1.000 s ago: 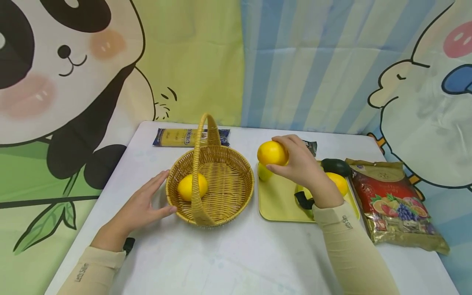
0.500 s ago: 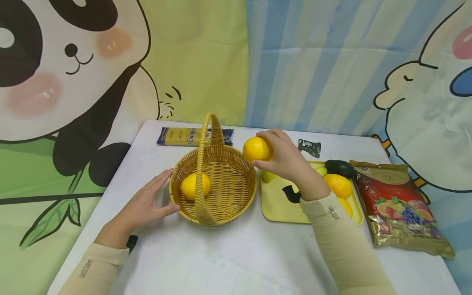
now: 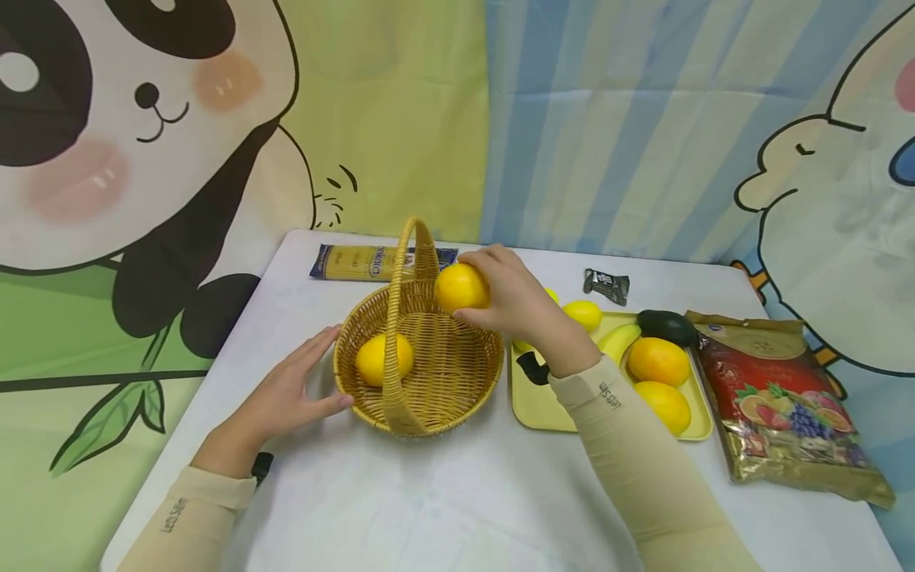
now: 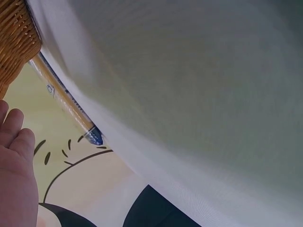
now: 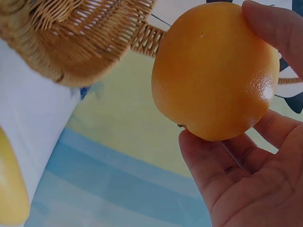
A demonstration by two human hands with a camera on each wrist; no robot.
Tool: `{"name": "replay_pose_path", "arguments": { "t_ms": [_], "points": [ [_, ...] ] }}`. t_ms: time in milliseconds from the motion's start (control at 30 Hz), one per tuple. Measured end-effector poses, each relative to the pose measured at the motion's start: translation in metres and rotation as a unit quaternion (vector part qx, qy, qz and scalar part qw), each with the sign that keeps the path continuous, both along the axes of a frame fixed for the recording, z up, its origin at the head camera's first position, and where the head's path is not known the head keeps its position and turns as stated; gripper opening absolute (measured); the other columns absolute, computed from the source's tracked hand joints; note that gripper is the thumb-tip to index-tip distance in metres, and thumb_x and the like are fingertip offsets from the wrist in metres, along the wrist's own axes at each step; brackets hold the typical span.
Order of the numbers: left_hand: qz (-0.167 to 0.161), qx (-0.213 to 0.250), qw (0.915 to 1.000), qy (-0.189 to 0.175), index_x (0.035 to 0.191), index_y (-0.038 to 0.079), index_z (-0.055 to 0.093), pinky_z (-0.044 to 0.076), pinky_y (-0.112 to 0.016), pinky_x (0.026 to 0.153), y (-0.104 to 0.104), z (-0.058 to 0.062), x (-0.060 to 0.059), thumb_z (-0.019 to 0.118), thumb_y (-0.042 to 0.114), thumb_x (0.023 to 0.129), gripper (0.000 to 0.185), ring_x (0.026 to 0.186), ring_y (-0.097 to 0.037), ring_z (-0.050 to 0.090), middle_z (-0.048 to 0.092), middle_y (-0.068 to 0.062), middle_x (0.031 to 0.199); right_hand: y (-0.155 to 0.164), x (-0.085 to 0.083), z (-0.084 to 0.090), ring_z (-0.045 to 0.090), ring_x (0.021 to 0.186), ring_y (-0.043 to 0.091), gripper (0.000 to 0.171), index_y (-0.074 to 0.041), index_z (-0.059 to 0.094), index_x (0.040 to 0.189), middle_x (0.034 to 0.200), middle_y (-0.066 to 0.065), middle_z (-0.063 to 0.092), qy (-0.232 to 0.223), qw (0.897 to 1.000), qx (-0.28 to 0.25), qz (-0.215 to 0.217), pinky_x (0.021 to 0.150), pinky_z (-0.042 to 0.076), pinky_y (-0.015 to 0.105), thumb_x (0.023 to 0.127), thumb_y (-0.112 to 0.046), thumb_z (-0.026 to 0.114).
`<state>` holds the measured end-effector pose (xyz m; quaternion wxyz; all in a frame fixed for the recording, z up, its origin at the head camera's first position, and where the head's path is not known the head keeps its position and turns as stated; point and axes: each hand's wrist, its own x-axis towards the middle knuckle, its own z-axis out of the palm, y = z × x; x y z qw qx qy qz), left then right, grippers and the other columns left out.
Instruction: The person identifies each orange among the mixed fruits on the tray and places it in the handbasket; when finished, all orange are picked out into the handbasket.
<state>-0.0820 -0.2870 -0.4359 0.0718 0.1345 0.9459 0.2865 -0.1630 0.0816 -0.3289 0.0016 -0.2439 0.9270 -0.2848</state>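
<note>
Right hand (image 3: 518,306) grips an orange (image 3: 461,287) over the basket (image 3: 457,373); left hand (image 3: 286,397) rests relaxed, fingers straight, against the basket's outer wall.

The wicker basket on the white worktop (image 3: 443,500) holds one lemon (image 3: 384,359), partly crossed by the handle (image 3: 407,262). The yellow tray (image 3: 543,405) beside it carries two more oranges (image 3: 658,361), a small lemon (image 3: 582,314), a banana (image 3: 618,340) and an avocado (image 3: 665,326); the right forearm hides part of the tray. The left wrist view shows only the hand's edge, blurred worktop and basket rim.

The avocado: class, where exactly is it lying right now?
In the head view the avocado lies at the far right corner of the yellow tray, just behind an orange and beside the fruit-print bag.
</note>
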Motion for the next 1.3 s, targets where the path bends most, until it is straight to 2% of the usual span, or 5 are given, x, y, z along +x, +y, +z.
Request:
{"name": "replay_pose_path", "arguments": {
  "t_ms": [300,800,1067,1300],
  "points": [
    [0.002,-0.002,1.0,-0.002,0.169,0.032,0.016,0.028,-0.072,0.123,0.001,0.002,0.001,0.08,0.068,0.081,0.115,0.161,-0.04,0.025,0.023,-0.008,0.176,-0.023,-0.007,-0.009,0.052,0.125,0.026,0.075,-0.015,0.053,0.15,0.145,0.01,0.051,-0.018,0.999,0.019,0.019,0.102,0.056,0.045,0.086,-0.036,0.086],
    [-0.001,0.004,1.0,0.0,0.169,0.032,0.017,0.028,-0.07,0.124,0.002,0.004,0.003,0.081,0.067,0.08,0.115,0.161,-0.038,0.025,0.023,-0.005,0.176,-0.053,-0.02,-0.024,0.051,0.12,0.023,0.078,-0.013,0.053,0.151,0.141,0.009,0.052,-0.03,0.998,0.039,0.038,0.097,0.057,0.039,0.086,-0.039,0.086],
    [0.003,0.005,1.0,0.006,0.169,0.034,0.018,0.03,-0.069,0.125,0.002,0.0,0.002,0.083,0.064,0.08,0.114,0.161,-0.037,0.026,0.024,-0.002,0.176,-0.064,-0.028,-0.038,0.051,0.123,0.024,0.081,-0.014,0.05,0.155,0.142,0.011,0.051,-0.057,0.996,0.06,0.038,0.104,0.055,0.04,0.087,-0.04,0.085],
    [0.004,0.003,1.0,-0.002,0.169,0.034,0.016,0.029,-0.071,0.124,0.0,0.0,0.002,0.08,0.068,0.081,0.114,0.16,-0.039,0.026,0.023,-0.003,0.176,-0.074,-0.033,-0.048,0.051,0.125,0.024,0.078,-0.017,0.051,0.154,0.144,0.011,0.05,-0.069,0.993,0.09,0.043,0.105,0.055,0.041,0.088,-0.042,0.084]
  ]
}}
